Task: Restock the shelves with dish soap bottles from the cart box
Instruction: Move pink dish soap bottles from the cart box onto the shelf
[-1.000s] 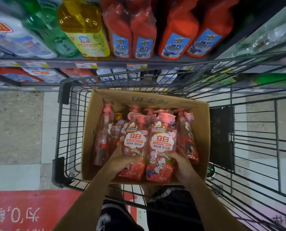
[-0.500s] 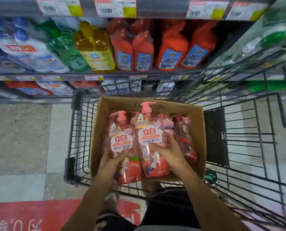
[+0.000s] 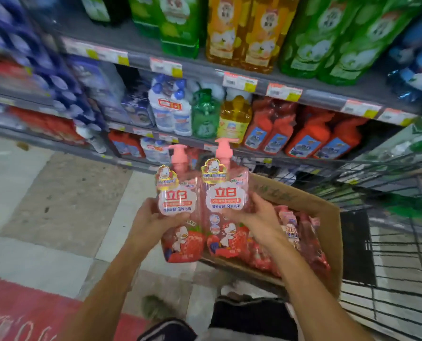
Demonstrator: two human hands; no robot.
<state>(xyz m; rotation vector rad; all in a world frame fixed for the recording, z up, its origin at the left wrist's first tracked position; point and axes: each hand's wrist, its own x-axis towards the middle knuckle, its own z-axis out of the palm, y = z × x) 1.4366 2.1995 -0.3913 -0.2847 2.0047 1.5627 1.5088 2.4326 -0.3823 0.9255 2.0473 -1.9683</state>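
Observation:
Two pink pump bottles of dish soap with strawberry labels are held upright side by side in front of me. My left hand (image 3: 153,222) grips the left bottle (image 3: 180,212) round its middle. My right hand (image 3: 256,217) grips the right bottle (image 3: 226,203) the same way. Both bottles hang above the left edge of the cardboard box (image 3: 310,207), which stands in the wire cart (image 3: 389,254). Several more pink bottles (image 3: 296,239) lie in the box. The shelves (image 3: 205,70) rise ahead, full of soap bottles.
Orange bottles (image 3: 303,136), a yellow bottle (image 3: 234,119) and a green one (image 3: 205,116) stand on the middle shelf. Tall green and orange bottles fill the shelf above. Price tags line the shelf edges. Tiled floor and a red floor mat (image 3: 32,313) lie at the left.
Both hands have lifted the two pink bottles up out of the box and to its left edge. My view has swung up and left towards the shelves.

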